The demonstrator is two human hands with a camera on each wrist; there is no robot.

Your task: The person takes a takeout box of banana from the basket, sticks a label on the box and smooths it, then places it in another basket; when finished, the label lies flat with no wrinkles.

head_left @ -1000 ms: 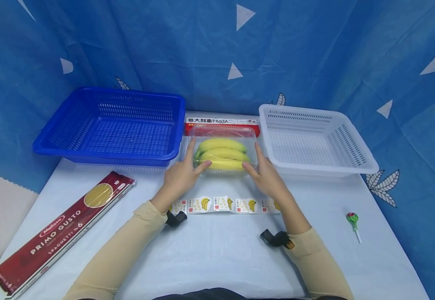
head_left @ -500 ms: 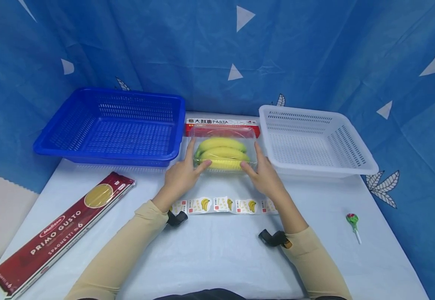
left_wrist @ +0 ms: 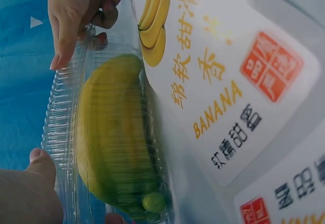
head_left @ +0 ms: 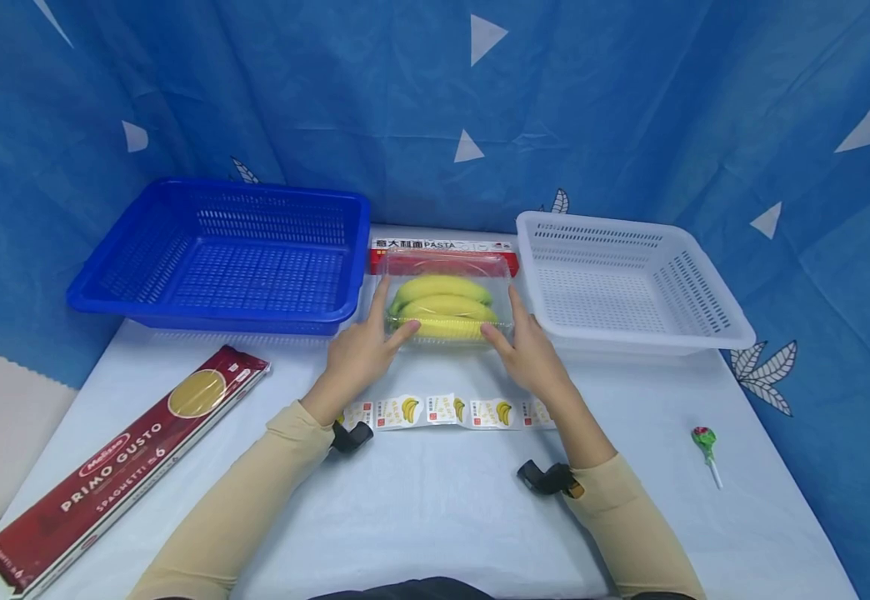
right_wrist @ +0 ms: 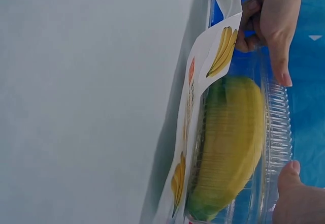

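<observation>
A box [head_left: 502, 287] of bananas [head_left: 446, 308] is being held centrally toward the back of the table [head_left: 435, 508], between and in front of two baskets. Its ends are being grasped by the left hand [head_left: 358, 358] and the right hand [head_left: 534, 354]: the thumbs are being rested on the ribbed front edge [left_wrist: 57, 117], the index fingers are being stretched along the sides, and the other fingers are being curled in by the ends. Both ends are probably being gripped so that the box is being kept square and steady, and the thumbs are seemingly being set there so that lid and base are being pinched together. Whether the lid is being fully latched cannot be told.

In front, a label strip [head_left: 446, 410] is being left lying crosswise, partly raised, perhaps so that its banana prints are being kept within reach. Behind the box, a pasta carton [head_left: 446, 244] is being partly covered from sight. The blue basket [head_left: 210, 313] and white basket [head_left: 652, 340] are being kept to either side, presumably so that the middle is being left for handwork. Spaghetti [head_left: 127, 471] is being laid slantwise at left, and a lollipop [head_left: 704, 437] at right, both untouched.
</observation>
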